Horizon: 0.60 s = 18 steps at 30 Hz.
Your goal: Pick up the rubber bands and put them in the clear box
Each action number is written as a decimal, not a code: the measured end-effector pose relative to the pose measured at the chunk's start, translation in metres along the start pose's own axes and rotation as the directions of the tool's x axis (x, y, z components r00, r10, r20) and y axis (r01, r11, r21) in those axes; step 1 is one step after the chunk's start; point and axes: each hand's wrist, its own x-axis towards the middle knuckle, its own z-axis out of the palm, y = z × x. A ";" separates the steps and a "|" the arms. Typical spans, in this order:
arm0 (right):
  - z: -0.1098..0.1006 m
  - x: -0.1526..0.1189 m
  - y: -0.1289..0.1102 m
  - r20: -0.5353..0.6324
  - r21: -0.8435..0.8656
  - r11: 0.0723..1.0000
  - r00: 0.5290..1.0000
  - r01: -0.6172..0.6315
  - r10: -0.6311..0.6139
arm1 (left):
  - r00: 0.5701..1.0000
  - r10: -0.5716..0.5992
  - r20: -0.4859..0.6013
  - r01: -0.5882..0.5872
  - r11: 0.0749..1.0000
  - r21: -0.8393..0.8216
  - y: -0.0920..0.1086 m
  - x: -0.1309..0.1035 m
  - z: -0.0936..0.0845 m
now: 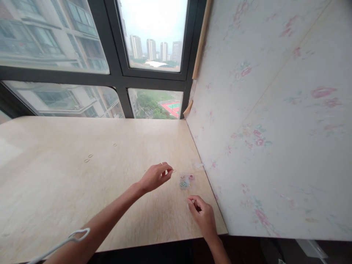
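Between the thumb and fingertips of my left hand [157, 176] is a thin tan rubber band [174, 171], held just left of a small clear compartment box [187, 175]. Pale green loops [183, 184] and a pink coil [191, 177] sit in separate compartments of this box. My right hand [202, 214] is below the box, near the sill's front edge, with thumb and fingers pinched together. Whatever is in that pinch is too small to make out. A clear plastic piece [198, 166], perhaps the lid, lies behind the box near the wall.
Three more thin loops lie on the pale sill [55, 198]: one farther back [115, 145] and a pair [88, 158] to the left. A floral wall [261, 146] closes off the right side, and dark-framed windows [118, 79] stand behind. A white cord [60, 244] crosses my left forearm.
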 end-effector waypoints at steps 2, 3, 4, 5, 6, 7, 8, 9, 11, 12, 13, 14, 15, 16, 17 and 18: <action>0.000 0.000 0.000 0.002 0.011 1.000 1.000 -0.008 0.008 | 0.999 0.030 0.045 -0.028 0.999 -0.041 0.004 0.007 0.022; -0.001 0.000 0.000 0.004 0.015 1.000 1.000 -0.010 0.010 | 0.997 0.049 0.062 -0.047 0.998 -0.036 0.005 0.010 0.032; -0.001 0.000 0.001 0.006 0.019 1.000 1.000 -0.010 0.010 | 0.995 0.071 0.077 -0.070 0.997 -0.019 0.005 0.012 0.041; -0.001 -0.001 0.001 0.009 0.022 1.000 1.000 -0.009 0.008 | 0.991 0.099 0.089 -0.100 0.995 0.007 0.005 0.014 0.049; -0.001 -0.001 0.001 0.014 0.027 1.000 1.000 -0.007 0.007 | 0.986 0.135 0.095 -0.140 0.989 0.041 0.004 0.015 0.057; -0.001 -0.001 0.001 0.017 0.030 1.000 1.000 -0.006 0.005 | 0.979 0.180 0.099 -0.189 0.979 0.082 0.003 0.016 0.063; -0.002 -0.001 0.001 0.022 0.033 0.999 1.000 -0.006 0.005 | 0.968 0.230 0.102 -0.243 0.962 0.129 0.002 0.016 0.068; -0.002 -0.001 0.001 0.026 0.035 0.999 1.000 -0.007 0.006 | 0.955 0.278 0.106 -0.294 0.939 0.177 0.000 0.016 0.072; -0.002 -0.002 0.000 0.035 0.040 0.999 0.999 -0.012 0.010 | 0.932 0.342 0.120 -0.362 0.894 0.263 -0.002 0.015 0.077; -0.003 -0.002 0.000 0.037 0.042 0.999 0.999 -0.014 0.012 | 0.927 0.351 0.131 -0.375 0.879 0.295 -0.003 0.014 0.078; -0.003 -0.002 0.000 0.039 0.045 0.999 0.999 -0.015 0.013 | 0.927 0.348 0.141 -0.376 0.870 0.319 -0.004 0.014 0.078; -0.003 -0.002 0.000 0.041 0.048 0.999 0.999 -0.015 0.013 | 0.930 0.337 0.147 -0.367 0.868 0.334 -0.004 0.012 0.076; -0.003 -0.002 0.001 0.043 0.050 0.999 0.999 -0.015 0.013 | 0.936 0.320 0.148 -0.352 0.872 0.341 -0.005 0.011 0.074; -0.002 -0.002 0.001 0.044 0.051 0.999 0.999 -0.017 0.014 | 0.944 0.299 0.139 -0.329 0.882 0.337 -0.005 0.010 0.071; -0.002 -0.002 0.001 0.045 0.050 0.999 0.999 -0.018 0.016 | 0.954 0.272 0.123 -0.298 0.898 0.325 -0.006 0.007 0.068; -0.002 -0.002 0.002 0.045 0.048 0.999 0.999 -0.020 0.018 | 0.966 0.237 0.104 -0.258 0.917 0.304 -0.008 0.005 0.064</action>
